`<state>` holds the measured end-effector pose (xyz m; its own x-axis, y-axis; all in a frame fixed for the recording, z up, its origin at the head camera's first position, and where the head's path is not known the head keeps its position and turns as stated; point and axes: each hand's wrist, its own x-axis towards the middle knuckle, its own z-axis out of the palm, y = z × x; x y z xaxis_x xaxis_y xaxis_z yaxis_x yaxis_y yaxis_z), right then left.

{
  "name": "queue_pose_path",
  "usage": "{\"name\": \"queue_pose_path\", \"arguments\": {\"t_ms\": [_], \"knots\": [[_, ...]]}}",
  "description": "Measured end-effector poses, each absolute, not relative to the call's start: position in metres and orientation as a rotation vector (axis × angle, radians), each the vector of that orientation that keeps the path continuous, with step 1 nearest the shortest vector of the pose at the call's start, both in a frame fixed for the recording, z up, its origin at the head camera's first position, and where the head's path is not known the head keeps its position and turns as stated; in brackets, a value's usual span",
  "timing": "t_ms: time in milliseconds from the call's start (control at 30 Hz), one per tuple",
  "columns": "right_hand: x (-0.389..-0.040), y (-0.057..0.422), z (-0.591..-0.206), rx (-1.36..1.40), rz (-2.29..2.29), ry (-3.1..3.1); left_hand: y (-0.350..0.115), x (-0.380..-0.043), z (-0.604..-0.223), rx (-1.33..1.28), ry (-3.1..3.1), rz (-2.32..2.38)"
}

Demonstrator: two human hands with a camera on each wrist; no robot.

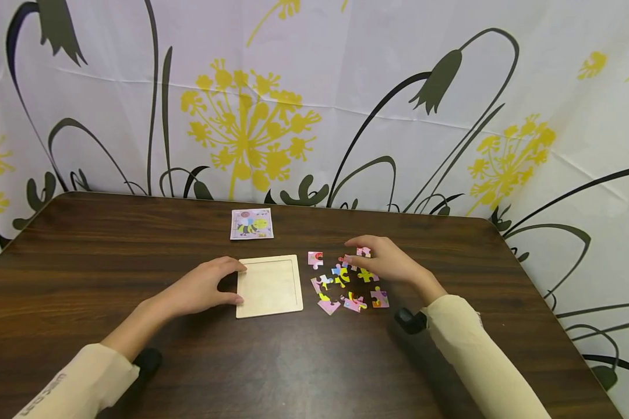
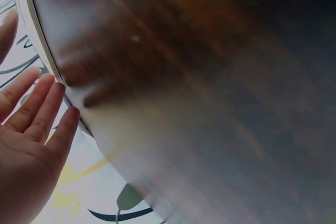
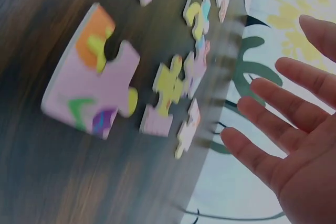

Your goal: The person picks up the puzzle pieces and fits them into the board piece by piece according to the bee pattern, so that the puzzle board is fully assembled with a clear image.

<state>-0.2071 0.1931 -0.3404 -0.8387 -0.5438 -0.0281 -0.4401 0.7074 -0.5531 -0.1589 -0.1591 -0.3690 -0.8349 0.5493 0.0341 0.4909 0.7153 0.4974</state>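
My left hand [image 1: 201, 286] is at the left side of a square, pale wooden puzzle tray [image 1: 270, 288]. Its thumb and fingertips overlap the tray's left edge, spread apart; the left wrist view shows loosely extended fingers [image 2: 34, 111]. Bare wood shows inside the tray. To the right of it, several jigsaw pieces [image 1: 340, 276] in pink, yellow and blue lie scattered. Over their far right part hovers my right hand [image 1: 388, 260], fingers relaxed and holding nothing. A pink corner piece [image 3: 86, 87] with an orange patch lies closest in the right wrist view.
A square picture card [image 1: 251, 224] with a cartoon bee lies behind the tray. Everything rests on a dark wood-grain table [image 1: 293, 372]. A white cloth [image 1: 356, 75] with flower prints hangs along the table's far edge.
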Motion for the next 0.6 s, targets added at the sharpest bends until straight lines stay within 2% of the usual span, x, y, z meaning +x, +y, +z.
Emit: {"name": "queue_pose_path", "arguments": {"t_ms": [600], "knots": [[-0.214,0.163,-0.349,-0.848,-0.816,2.703,-0.160,-0.159,-0.371,0.822,2.787,0.686]]}}
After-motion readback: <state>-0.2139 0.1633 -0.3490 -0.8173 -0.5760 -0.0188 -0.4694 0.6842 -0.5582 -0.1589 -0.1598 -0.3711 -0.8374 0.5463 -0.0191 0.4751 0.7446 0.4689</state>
